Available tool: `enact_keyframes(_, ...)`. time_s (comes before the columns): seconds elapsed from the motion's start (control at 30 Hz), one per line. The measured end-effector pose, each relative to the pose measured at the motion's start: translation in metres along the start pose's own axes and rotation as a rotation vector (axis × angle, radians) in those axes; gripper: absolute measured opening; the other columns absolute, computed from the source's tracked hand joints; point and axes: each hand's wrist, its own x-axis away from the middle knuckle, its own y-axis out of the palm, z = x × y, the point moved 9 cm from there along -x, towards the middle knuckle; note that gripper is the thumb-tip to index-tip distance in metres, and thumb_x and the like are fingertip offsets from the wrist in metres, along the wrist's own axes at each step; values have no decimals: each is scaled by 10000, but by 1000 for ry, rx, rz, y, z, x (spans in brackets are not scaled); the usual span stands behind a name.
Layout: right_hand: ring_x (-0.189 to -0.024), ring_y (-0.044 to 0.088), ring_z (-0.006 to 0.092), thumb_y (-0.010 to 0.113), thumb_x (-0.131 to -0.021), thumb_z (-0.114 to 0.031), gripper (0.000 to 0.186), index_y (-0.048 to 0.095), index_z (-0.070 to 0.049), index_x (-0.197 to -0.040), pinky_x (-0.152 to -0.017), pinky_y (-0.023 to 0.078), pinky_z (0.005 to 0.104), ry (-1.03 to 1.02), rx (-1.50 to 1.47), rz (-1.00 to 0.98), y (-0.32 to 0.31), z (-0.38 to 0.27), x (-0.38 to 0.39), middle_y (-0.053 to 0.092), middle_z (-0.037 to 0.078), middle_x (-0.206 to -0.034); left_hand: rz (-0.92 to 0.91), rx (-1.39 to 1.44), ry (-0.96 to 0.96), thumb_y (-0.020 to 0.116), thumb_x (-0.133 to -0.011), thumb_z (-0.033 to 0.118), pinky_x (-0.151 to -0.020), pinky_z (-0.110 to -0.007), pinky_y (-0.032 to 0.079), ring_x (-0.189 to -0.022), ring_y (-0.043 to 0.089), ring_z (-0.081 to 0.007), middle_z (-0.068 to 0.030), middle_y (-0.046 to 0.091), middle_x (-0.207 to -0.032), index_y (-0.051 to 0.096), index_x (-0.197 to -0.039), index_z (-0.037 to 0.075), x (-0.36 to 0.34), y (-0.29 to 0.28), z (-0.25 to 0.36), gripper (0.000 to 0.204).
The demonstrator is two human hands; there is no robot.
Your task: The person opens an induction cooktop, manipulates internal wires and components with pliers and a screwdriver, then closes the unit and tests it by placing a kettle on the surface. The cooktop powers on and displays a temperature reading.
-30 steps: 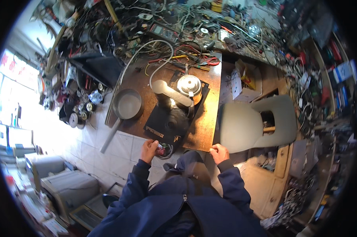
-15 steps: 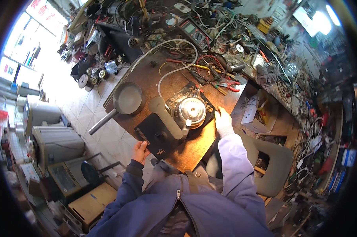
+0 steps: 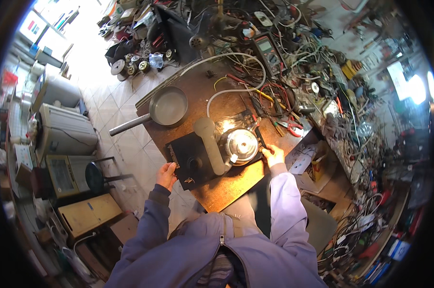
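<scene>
A flat black tea-stove base (image 3: 178, 150) lies on the brown worktable, with a shiny round kettle (image 3: 241, 144) on its right half. Between the kettle and the base's dark left half runs a long grey spout arm (image 3: 209, 141). My left hand (image 3: 166, 175) has its fingers closed on the base's left edge. At the right end, beside the control panel, my right hand (image 3: 274, 155) grips the edge with thumb and fingers. A pale hose (image 3: 262, 67) curves over the table from behind the spout arm.
A grey frying pan (image 3: 169, 106) sits at the table's left, its handle jutting past the edge. Red-handled pliers (image 3: 293, 128), a multimeter (image 3: 270, 54) and tangled wires crowd the back right. A grey chair (image 3: 317, 223) stands at right; an open cardboard box (image 3: 317, 165) is behind it.
My view has shifted, so the table and its contents appear turned and moved rightward. Both hands remain on the two ends of the base.
</scene>
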Motion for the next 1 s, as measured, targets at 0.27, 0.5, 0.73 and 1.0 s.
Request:
enact_keyframes(0.27,-827,673,170,796,-829,-62,325,679,57,-1109,-773,558,313,-90,194,-274,8,-18,-4,731,121,-931,257,82,89,664,-988,238,-734,-317,558,-831,634,-136,-19,668,-952,658,-1057,76,15,-17,-19,177)
enact_keyframes(0.5,-773,692,241,833,-790,-260,345,727,4,-987,-737,536,390,-133,714,-612,19,-79,-19,729,164,-841,381,111,187,629,-1007,215,-759,-318,578,-845,677,-164,-41,683,-955,654,-1074,39,27,-2,-11,191)
enact_keyframes(0.73,-771,703,258,746,-846,-214,262,726,9,-982,-718,546,384,-375,506,-376,-13,-147,-120,728,169,-832,492,81,268,623,-1006,208,-780,-330,552,-840,665,-172,-59,690,-974,678,-1082,-18,25,-7,-16,245)
enact_keyframes(1.0,-765,709,320,714,-876,-185,204,722,-12,-983,-701,557,436,-592,755,-184,5,-230,-187,725,189,-844,576,109,277,718,-955,248,-748,-282,516,-820,627,-116,1,680,-915,689,-1024,26,28,-11,-24,235)
